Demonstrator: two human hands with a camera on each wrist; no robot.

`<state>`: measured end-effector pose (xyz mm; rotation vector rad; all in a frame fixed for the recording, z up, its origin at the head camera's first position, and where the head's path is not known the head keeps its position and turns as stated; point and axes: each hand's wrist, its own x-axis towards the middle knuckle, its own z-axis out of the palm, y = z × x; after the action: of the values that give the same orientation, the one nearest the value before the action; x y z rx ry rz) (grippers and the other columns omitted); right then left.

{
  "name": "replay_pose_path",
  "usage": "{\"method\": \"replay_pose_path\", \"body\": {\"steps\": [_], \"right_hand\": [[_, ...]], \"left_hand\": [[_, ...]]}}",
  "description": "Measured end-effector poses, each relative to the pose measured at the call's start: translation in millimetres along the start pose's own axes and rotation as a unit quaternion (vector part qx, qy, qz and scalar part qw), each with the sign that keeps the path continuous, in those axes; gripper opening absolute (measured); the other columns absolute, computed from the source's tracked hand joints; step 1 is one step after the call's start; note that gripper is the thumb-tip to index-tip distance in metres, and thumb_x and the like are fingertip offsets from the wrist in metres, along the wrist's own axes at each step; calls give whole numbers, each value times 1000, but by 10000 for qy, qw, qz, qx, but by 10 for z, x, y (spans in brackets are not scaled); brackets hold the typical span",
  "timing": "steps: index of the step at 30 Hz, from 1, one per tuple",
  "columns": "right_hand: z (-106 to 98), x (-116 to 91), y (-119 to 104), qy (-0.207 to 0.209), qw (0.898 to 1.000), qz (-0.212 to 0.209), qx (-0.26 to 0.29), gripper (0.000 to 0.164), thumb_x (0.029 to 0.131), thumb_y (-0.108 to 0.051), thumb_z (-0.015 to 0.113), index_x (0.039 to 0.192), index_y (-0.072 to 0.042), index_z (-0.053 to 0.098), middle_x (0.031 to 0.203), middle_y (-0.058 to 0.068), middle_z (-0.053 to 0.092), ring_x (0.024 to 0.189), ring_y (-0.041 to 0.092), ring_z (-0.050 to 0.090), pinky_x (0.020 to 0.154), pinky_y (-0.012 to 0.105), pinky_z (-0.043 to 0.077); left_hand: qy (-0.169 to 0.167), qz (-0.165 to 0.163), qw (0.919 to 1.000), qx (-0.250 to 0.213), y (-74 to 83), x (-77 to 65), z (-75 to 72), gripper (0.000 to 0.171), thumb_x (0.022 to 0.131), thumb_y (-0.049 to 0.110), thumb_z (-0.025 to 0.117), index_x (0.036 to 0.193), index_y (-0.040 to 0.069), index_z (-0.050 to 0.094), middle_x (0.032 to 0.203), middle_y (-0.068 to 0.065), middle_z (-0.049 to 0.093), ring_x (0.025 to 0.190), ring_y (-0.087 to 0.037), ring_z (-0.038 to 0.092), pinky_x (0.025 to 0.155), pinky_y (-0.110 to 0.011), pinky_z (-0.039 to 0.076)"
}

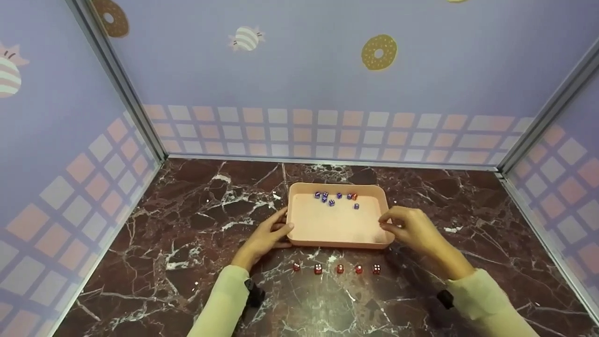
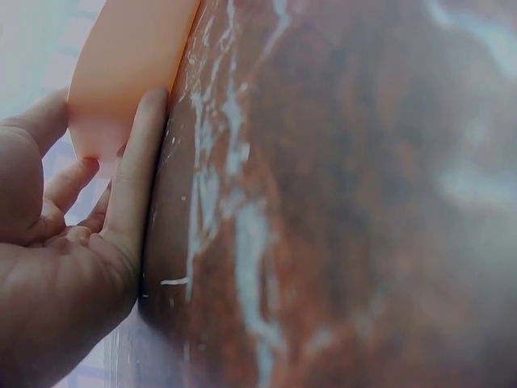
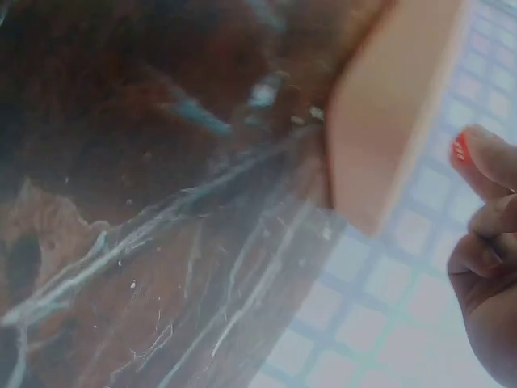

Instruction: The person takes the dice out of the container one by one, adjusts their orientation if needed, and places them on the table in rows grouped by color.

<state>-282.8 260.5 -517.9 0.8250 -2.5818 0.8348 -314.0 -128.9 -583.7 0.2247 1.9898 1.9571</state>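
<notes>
A shallow peach-coloured tray (image 1: 337, 229) rests on the table. My left hand (image 1: 266, 236) holds its left side, thumb at the rim and fingers along the outer wall (image 2: 133, 65). Above the tray's right end, my right hand (image 1: 412, 229) pinches a red die (image 3: 460, 149) between thumb and finger; the head view barely shows that die. Several blue dice (image 1: 332, 202) lie scattered toward the tray's far side, with one red die (image 1: 355, 197) among them. In front of the tray, several red dice (image 1: 340, 268) stand in a spaced row.
The tabletop (image 1: 210, 201) is dark red marble-patterned with white veins. Lilac panels with checks and sweets (image 1: 318, 84) enclose it at the back and both sides. A black strap piece (image 1: 255, 294) shows at the left sleeve, another (image 1: 445, 299) at the right.
</notes>
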Motion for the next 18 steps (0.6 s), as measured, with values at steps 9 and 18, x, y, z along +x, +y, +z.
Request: {"method": "replay_pose_path", "body": {"steps": [9,18], "right_hand": [[-185,-316,-91,-644,9960,614,78,16,87,-2,83,97,-13,79,96,0,78,64,5,57,59,24,54],[-75,-606,-75,-1411,9894,333,42,11,88,-7,84,92,-15,78,89,-5,77,75,4,64,64,29,58]], "left_hand": [[81,38,9999,119,24,6,4,67,109,13,60,168,8,29,143,-28,49,122,-38,61,93,-50,66],[-38,64,9999,156,26,-19,11,65,110,12,58,167,5,28,146,-30,47,122,-38,61,94,-51,65]]}}
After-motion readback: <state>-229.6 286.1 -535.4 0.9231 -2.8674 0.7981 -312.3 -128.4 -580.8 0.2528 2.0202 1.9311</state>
